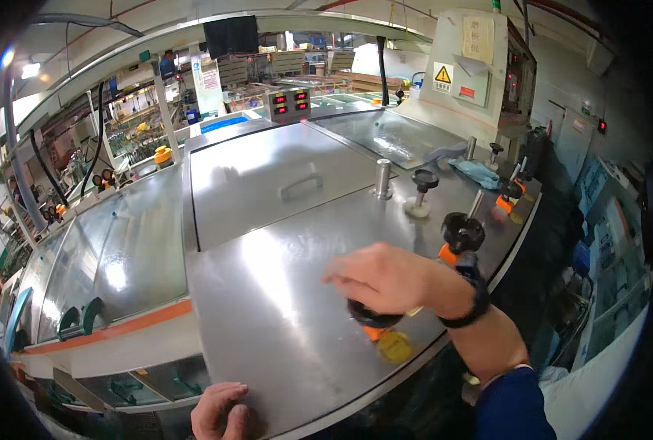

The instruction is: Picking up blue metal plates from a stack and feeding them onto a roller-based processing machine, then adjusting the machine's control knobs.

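My right hand (385, 279) reaches in from the lower right, with a black band on its wrist. Its fingers stretch out to the left over a black handwheel (374, 317), which it partly covers; I cannot tell whether the palm presses on it. Beneath that wheel are an orange collar (376, 333) and a yellow round piece (395, 347). At the bottom, my left hand (220, 412) rests on the near edge of the stainless steel machine top (268, 345). Its fingers bend loosely, thumb apart, and nothing shows in it.
More black handwheels (463, 232) and a black knob (425, 180) stand along the right side. Behind them lies a blue cloth (476, 174). A steel lid with a handle (301, 187) is set into the top. Left is a glass cover (114, 253); a display box (290, 104) stands behind.
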{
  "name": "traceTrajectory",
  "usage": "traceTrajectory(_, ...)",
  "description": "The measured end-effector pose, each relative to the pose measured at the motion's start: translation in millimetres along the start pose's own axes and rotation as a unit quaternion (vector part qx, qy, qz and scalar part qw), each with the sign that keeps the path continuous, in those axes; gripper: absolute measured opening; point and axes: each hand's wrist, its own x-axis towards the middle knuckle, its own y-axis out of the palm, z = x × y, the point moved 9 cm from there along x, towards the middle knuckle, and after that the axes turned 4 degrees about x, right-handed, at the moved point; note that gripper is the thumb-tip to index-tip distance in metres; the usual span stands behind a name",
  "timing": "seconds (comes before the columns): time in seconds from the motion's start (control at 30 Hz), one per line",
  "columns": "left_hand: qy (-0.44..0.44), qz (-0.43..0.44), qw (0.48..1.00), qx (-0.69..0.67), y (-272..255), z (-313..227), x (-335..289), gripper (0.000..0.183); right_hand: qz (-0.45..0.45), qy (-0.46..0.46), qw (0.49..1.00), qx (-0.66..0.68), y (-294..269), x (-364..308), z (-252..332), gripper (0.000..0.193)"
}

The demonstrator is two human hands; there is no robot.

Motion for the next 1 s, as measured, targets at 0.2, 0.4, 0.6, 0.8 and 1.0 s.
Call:
traceTrajectory(0.2, 0.103, -0.003, 0.907, 0.409, 43.6, -52.6, -9.2, 0.032, -0.036, -0.003, 0.996, -0.080, -23.1, -49.3, -3.5, 0.008)
traceTrajectory(0.4, 0.122, 0.016, 0.906, 0.404, 60.8, -51.5, 1.3, 0.033, -0.035, -0.048, 0.996, -0.070, 7.0, -22.5, 3.4, 0.012)
traceTrajectory(0.6, 0.116, -0.005, 0.896, 0.429, 66.6, -54.5, -8.1, 0.026, -0.091, 0.031, 0.995, 0.008, -55.5, -54.7, -51.9, 0.042)
traceTrajectory(0.8, -0.064, -0.002, 0.960, 0.272, 63.4, -21.4, -1.1, 0.017, -0.448, 0.182, 0.823, -0.298, -286.8, -225.4, -169.6, 0.034)
traceTrajectory(1.0, -0.070, -0.252, 0.908, 0.328, 47.8, -12.2, -14.9, 0.024, -0.437, 0.273, 0.851, -0.099, -440.1, -322.0, -357.3, 0.039)
